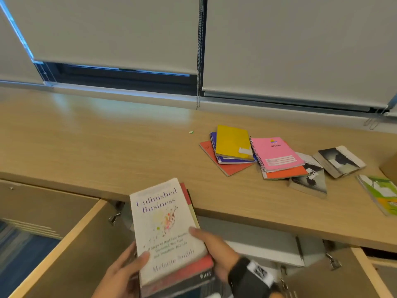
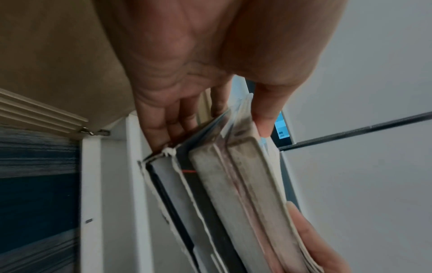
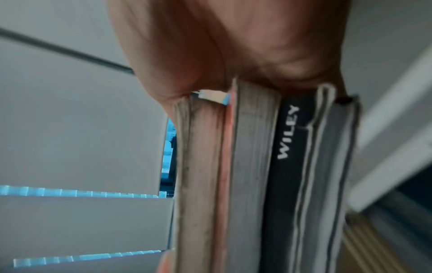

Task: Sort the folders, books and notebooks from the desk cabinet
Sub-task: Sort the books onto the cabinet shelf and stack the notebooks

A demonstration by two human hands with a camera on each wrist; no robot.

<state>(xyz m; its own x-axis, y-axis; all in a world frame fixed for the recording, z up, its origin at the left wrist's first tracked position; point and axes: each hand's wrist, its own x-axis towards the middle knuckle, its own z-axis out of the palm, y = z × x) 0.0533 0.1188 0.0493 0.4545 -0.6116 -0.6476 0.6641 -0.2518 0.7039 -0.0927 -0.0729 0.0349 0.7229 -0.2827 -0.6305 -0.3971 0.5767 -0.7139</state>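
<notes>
Both my hands hold a stack of books (image 1: pixel 171 237) in front of the open cabinet, just below the desk edge. The top one is white and reads "Unfinished Business"; a red book and a dark one marked WILEY (image 3: pixel 288 133) lie under it. My left hand (image 1: pixel 126 267) grips the stack's near left corner, thumb on the cover and fingers (image 2: pixel 168 118) underneath. My right hand (image 1: pixel 210 244) grips the right side, thumb on top. The page edges (image 2: pixel 238 184) show in both wrist views.
On the wooden desk (image 1: pixel 107 143) lie a pile of notebooks with a yellow one (image 1: pixel 233 141) on top, a pink spiral notebook (image 1: pixel 277 153), grey paperbacks (image 1: pixel 339 161) and a green book (image 1: pixel 382 192). Open cabinet doors (image 1: pixel 62 239) flank the hands. Window blinds (image 1: pixel 300 46) stand behind.
</notes>
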